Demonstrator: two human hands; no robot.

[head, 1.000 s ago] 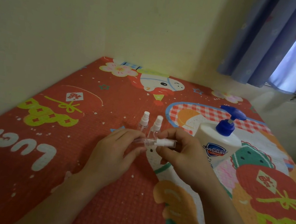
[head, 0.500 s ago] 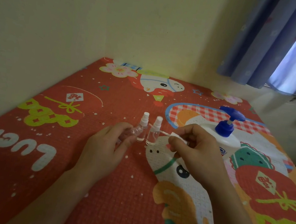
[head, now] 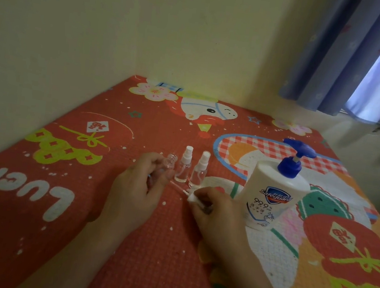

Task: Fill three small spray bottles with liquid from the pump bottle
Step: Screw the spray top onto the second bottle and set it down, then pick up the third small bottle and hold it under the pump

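The left hand (head: 138,186) grips the opened small clear plastic spray bottle (head: 170,162), upright beside two capped ones. The right hand (head: 215,210) pinches its white sprayer top (head: 193,197) low over the red patterned mat (head: 32,195). Next, likely bringing the neck under the white blue-pump bottle (head: 272,193).

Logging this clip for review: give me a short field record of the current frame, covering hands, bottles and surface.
left hand: holds the open spray bottle upright, sprayer off
right hand: grips the removed sprayer head, dip tube pointing left, low over the mat
capped spray bottles: two, upright, side by side, right of the open one
pump bottle: white, blue pump, upright at right, untouched
surface: red patterned mat
stage: first bottle opened; fill level unclear
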